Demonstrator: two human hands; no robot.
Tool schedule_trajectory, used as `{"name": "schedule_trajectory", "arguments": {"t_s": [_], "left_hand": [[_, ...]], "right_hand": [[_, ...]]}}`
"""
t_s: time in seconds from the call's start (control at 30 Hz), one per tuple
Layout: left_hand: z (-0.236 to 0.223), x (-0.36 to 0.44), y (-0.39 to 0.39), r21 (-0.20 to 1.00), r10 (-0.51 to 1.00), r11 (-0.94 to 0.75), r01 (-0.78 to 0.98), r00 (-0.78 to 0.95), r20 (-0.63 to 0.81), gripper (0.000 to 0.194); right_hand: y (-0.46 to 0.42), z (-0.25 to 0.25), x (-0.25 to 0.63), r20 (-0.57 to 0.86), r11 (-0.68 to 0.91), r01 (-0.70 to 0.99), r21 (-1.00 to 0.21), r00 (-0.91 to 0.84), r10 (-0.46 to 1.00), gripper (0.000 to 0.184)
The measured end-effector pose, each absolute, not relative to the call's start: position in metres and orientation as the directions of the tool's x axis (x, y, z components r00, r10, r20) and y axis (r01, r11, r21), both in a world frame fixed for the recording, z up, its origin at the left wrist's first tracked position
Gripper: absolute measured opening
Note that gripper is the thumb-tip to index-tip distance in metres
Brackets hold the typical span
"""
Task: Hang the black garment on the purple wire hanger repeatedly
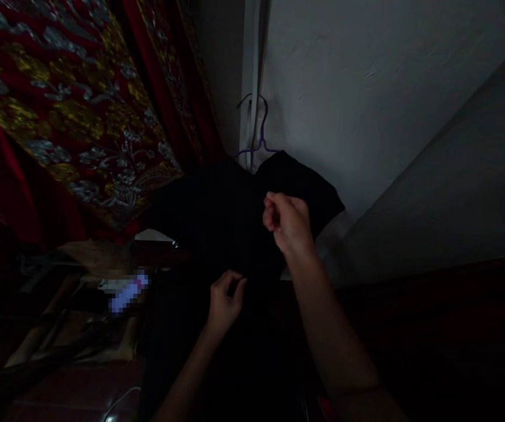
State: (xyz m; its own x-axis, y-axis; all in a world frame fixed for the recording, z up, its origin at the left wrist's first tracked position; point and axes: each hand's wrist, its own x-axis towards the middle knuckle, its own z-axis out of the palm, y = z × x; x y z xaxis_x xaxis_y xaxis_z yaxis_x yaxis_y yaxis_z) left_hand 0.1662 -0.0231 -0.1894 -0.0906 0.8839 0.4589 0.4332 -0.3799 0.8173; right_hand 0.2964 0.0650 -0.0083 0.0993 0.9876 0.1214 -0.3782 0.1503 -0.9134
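a black, short-sleeved cloth garment hangs in the middle of the view on a thin, purple wire hanger, whose hook curves beside a narrow, pale vertical strip on the wall. the garment's neck opening dips just below the hanger's shoulders, and its lower part sinks into deep shadow.

the right hand is raised in front of the garment's chest, on the right side of the view, its fingers curled in and the thumb drawn up to the index finger. the left hand is lower and further left, before the dark cloth, with index finger and thumb bent towards each other in a loose pinch. in this dim light i cannot tell whether either hand grips anything or touches the fabric.

on the left hangs a deep red cloth with gold and silver ornament, close beside the garment's sleeve. below it are a blurred, pale violet-blue oblong object and a thin white cord. a plain grey-white wall rises on the right.
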Motion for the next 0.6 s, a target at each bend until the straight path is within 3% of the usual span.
{"name": "schedule_trajectory", "arguments": {"t_s": [0.17, 0.23, 0.3, 0.43, 0.6], "left_hand": [[-0.187, 0.144, -0.004, 0.810, 0.899, -0.375, 0.450, -0.037, 0.437, 0.011], [-0.162, 0.138, 0.002, 0.803, 0.891, -0.402, 0.440, -0.011, 0.453, 0.009], [-0.121, 0.136, 0.007, 0.771, 0.849, -0.482, 0.416, 0.004, 0.529, 0.023], [-0.027, 0.136, 0.025, 0.545, 0.616, -0.706, 0.453, 0.013, 0.788, 0.039], [0.022, 0.137, 0.052, 0.300, 0.522, -0.781, 0.548, 0.308, 0.795, 0.015]], "right_hand": [[0.070, 0.010, 0.282, 0.248, 0.246, -0.250, -0.937, 0.022, 0.968, 0.029], [0.061, 0.001, 0.276, 0.308, 0.299, -0.205, -0.932, -0.013, 0.951, 0.032], [0.053, -0.008, 0.274, 0.351, 0.340, -0.179, -0.923, -0.033, 0.936, 0.034], [0.043, -0.008, 0.277, 0.398, 0.390, -0.114, -0.914, -0.055, 0.916, 0.035], [0.037, 0.003, 0.287, 0.440, 0.440, -0.029, -0.898, -0.004, 0.898, 0.036]]}}
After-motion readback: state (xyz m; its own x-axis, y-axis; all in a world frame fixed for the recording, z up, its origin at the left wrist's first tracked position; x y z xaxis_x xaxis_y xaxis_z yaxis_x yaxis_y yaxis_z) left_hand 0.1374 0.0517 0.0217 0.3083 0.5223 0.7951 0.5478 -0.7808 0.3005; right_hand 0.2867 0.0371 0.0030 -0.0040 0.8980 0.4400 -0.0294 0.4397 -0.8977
